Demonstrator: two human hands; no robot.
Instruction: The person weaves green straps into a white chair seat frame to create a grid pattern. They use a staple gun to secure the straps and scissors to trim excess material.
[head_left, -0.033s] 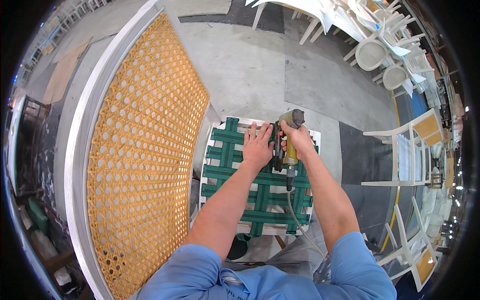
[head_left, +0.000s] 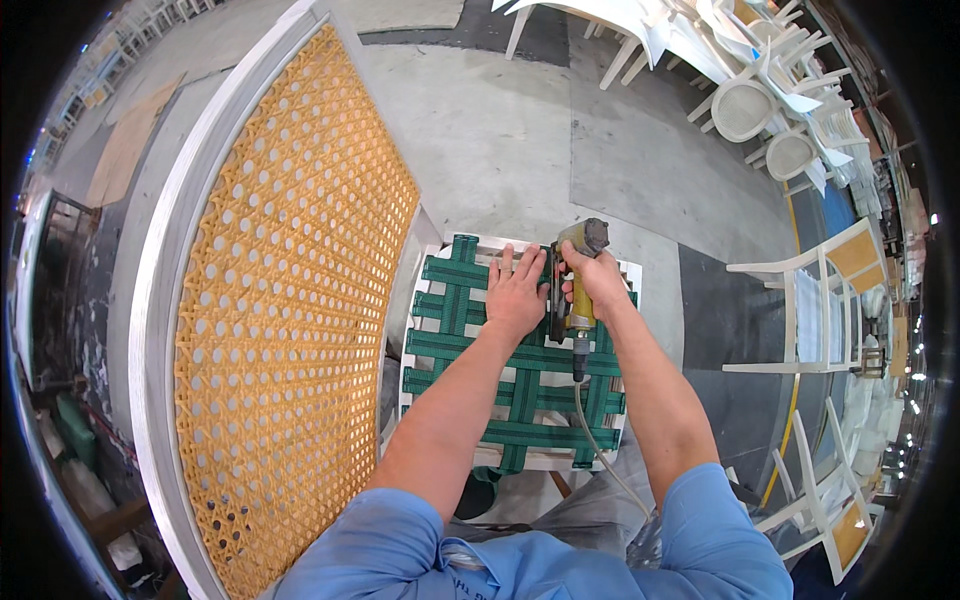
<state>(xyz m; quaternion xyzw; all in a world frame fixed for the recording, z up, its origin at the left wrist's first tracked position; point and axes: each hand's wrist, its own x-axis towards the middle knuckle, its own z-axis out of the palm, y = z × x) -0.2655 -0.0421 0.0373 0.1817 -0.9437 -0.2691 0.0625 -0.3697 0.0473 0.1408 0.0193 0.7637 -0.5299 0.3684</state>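
- Hands, two. The left hand [head_left: 517, 295] lies palm down with fingers extended on the webbing, grasping nothing. The right hand [head_left: 597, 280] is clenched around the body of the tool.
- Tool, one: a yellow-and-black pneumatic stapler [head_left: 582, 300], upright over the far part of the seat, just beside the left hand. Whether its nose touches the webbing cannot be told.
- Air hose [head_left: 590, 425], one, pale, running from the dark fitting [head_left: 580, 360] at the tool's near end toward the person's lap.
- Green straps [head_left: 520, 400], interlaced: at least three lengthwise and about five crosswise. The hands and forearms [head_left: 450, 420] hide part of the weave.
- White seat frame [head_left: 629, 272], one, in front of the person, bearing the straps.
- White panel frame [head_left: 155, 290], one, standing to the left of the seat and enclosing one sheet of yellow cane mesh [head_left: 290, 300].
- Separate white chairs at right, two: the farther chair [head_left: 860, 262] and the nearer chair [head_left: 852, 530], each with a yellowish panel.
- Chair pile [head_left: 744, 110], upper right: too overlapped to count; two round pale panels are distinct.
- Sleeves [head_left: 715, 530], two, blue.
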